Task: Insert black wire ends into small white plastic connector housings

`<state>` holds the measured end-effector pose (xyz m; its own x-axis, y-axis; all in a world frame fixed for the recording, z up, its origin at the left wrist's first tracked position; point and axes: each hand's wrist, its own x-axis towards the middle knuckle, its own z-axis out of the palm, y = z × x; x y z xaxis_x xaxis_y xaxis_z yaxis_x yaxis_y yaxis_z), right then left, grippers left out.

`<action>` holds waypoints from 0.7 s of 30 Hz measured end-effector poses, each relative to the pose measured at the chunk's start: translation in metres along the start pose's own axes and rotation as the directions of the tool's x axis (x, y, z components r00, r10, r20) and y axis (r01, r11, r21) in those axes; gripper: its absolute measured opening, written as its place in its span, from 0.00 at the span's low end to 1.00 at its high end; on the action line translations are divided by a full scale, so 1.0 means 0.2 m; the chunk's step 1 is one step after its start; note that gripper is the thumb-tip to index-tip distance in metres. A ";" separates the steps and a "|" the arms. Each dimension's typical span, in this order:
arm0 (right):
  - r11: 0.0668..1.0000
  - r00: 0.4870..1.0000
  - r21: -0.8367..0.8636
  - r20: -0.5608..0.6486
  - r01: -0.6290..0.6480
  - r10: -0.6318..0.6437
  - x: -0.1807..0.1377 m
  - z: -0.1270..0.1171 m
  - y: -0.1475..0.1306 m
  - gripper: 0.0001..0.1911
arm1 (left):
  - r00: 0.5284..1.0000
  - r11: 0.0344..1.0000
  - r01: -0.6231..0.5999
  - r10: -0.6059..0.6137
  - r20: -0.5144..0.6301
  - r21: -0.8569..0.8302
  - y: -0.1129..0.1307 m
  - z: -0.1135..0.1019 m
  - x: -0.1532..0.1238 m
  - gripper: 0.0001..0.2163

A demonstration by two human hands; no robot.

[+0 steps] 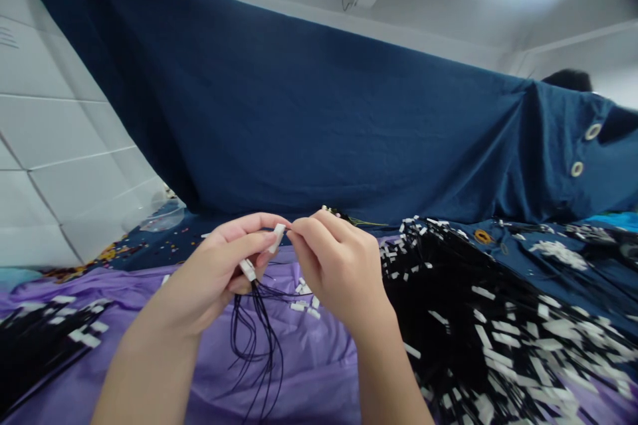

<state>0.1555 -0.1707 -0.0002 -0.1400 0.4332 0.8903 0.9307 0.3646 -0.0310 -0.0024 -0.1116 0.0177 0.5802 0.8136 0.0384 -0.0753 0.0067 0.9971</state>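
In the middle of the head view my left hand (222, 265) is closed, thumb and index finger pinching a small white plastic connector (278, 238). Lower in the same hand sits another white connector (248, 270), and a loose bundle of thin black wires (256, 332) hangs below it. My right hand (339, 262) is pinched shut right beside the upper connector, its fingertips close to those of the left. Whatever lies between the right fingertips is too small or hidden to name.
Purple cloth (319, 372) covers the work surface, with loose white connectors (306, 305) on it. A big heap of black wires with white connectors (478, 305) lies right; a smaller bundle (54, 332) lies left. Behind hangs a dark blue curtain (319, 106). A clear plastic container (164, 216) stands back left.
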 end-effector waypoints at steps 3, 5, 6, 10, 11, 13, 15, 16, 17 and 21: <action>0.999 1.000 0.040 -0.020 -0.004 0.004 0.00 0.00 0.00 0.12 | 1.000 0.999 -0.020 0.020 0.001 0.025 0.00 0.01 -0.01 0.13; 0.998 0.999 0.060 -0.031 -0.012 0.014 0.00 -0.01 -0.01 0.12 | 0.999 0.999 -0.037 0.037 -0.001 0.029 0.00 0.02 -0.01 0.14; 0.998 0.999 0.067 -0.037 -0.015 0.017 -0.01 -0.01 -0.01 0.12 | 0.999 0.999 -0.040 0.040 0.002 0.030 0.00 0.02 -0.01 0.14; 0.993 0.998 0.116 -0.049 -0.020 0.026 -0.01 -0.01 -0.01 0.10 | 0.999 0.999 -0.032 0.030 0.038 0.043 -0.01 0.03 -0.02 0.15; 0.990 0.998 0.140 -0.045 -0.025 0.032 -0.02 -0.01 -0.01 0.09 | 0.998 0.998 -0.032 0.029 0.050 0.047 -0.01 0.03 -0.02 0.15; 0.980 0.998 0.195 -0.030 -0.044 0.051 -0.02 -0.01 -0.01 0.08 | 0.997 0.998 -0.032 0.028 0.070 0.049 -0.01 0.03 -0.03 0.17; 0.967 0.998 0.245 -0.014 -0.063 0.069 -0.02 -0.01 -0.01 0.07 | 0.996 0.998 -0.034 0.030 0.079 0.043 -0.01 0.03 -0.03 0.17; 0.962 0.997 0.265 -0.010 -0.070 0.075 -0.02 -0.02 -0.01 0.06 | 0.996 0.998 -0.037 0.034 0.082 0.041 -0.01 0.04 -0.03 0.17; 0.957 0.997 0.281 -0.008 -0.075 0.080 -0.02 -0.02 -0.01 0.06 | 0.995 0.998 -0.043 0.039 0.087 0.041 -0.01 0.04 -0.04 0.17; 0.950 0.995 0.300 -0.004 -0.090 0.096 -0.02 -0.01 0.00 0.05 | 0.991 0.996 -0.071 0.065 0.116 0.052 -0.02 0.03 -0.04 0.18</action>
<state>0.1563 -0.1754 -0.0030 -0.0491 0.4631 0.8850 0.7951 0.5544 -0.2460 -0.0022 -0.1219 0.0141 0.6643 0.7393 0.1101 -0.0741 -0.0814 0.9939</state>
